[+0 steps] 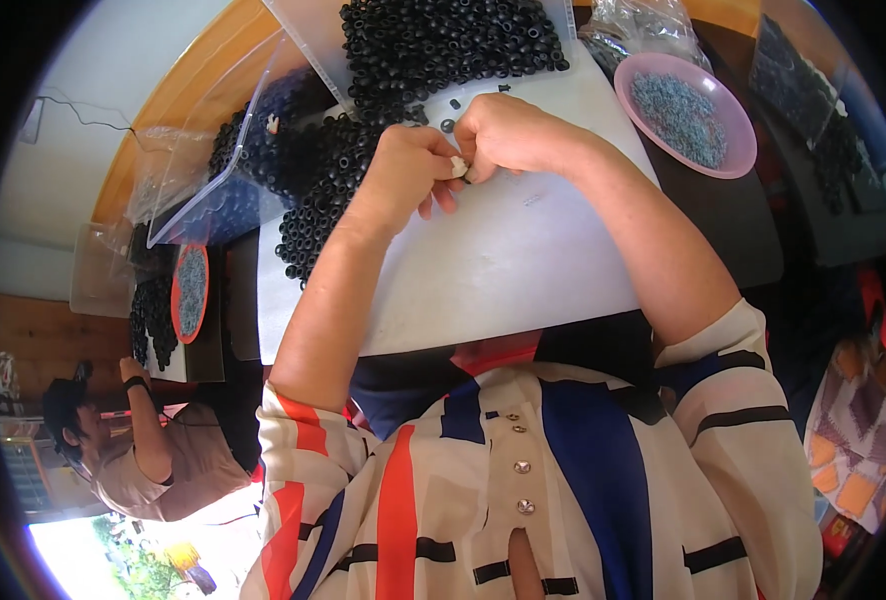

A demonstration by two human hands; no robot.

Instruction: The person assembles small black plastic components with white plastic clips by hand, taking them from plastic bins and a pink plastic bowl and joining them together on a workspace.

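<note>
Over the white work surface (503,260), my left hand (403,170) and my right hand (503,135) meet with their fingers pinched together. Something small and dark shows between the fingertips, mostly hidden, and I cannot make out its kind. A small whitish bit (459,167) sits at my left thumb tip; whether it is a finger wrap or a held piece I cannot tell. Just beyond my fingers lie a few loose black ring-shaped parts (448,126). A spread of the same black rings (313,225) lies beside my left forearm.
A clear bin (308,50) heaped with black rings (453,45) stands at the far side. To the right is a pink bowl (733,150) of small blue-grey pieces; another clear bin (213,195) stands left. Further left, a red-orange bowl (203,300) and another person (153,450).
</note>
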